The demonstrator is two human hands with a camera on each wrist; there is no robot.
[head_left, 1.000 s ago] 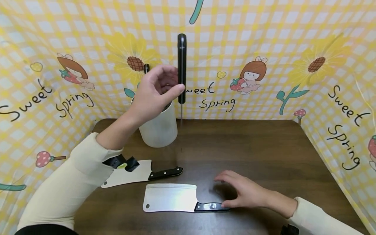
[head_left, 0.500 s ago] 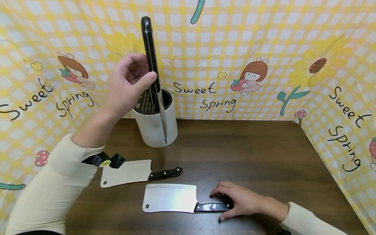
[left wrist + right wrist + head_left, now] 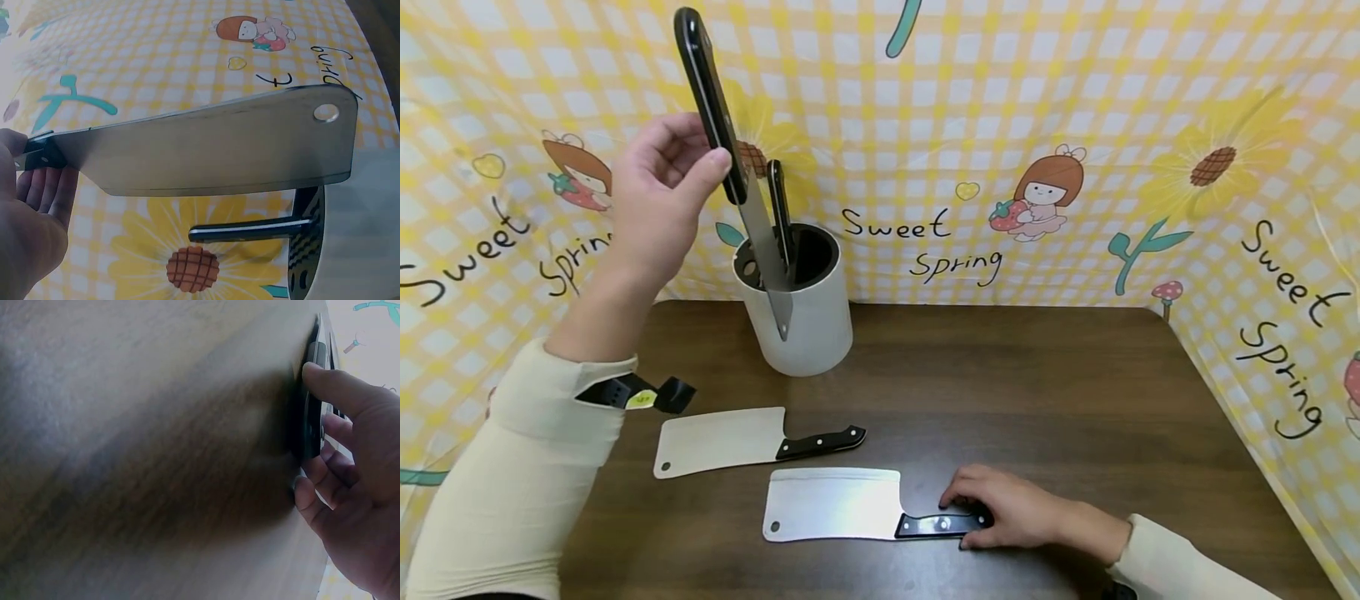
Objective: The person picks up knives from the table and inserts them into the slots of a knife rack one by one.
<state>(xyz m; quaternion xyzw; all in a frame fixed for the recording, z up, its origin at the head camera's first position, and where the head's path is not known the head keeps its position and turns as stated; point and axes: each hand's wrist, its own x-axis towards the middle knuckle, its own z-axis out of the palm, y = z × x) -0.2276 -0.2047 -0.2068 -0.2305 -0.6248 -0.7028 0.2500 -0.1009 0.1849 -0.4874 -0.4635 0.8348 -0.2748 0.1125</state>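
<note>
Your left hand [image 3: 658, 187] clamps its fingers on the raised knife [image 3: 219, 147] by the handle, blade slanting down near the white holder [image 3: 812, 325], contact hard to tell; your right hand [image 3: 1011, 510] curls round the nearer cleaver's [image 3: 835, 507] handle on the table [image 3: 1037, 383]

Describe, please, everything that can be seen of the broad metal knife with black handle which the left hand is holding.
The broad grey metal knife has a smooth-looking blade with one round hole near a corner of its end, and a glossy black handle. The person's left hand pinches the handle's lower part between thumb and fingers. The knife is held in the air, handle up and blade pointing down, tilted, near the white cylindrical knife holder; whether they touch cannot be told.
</note>
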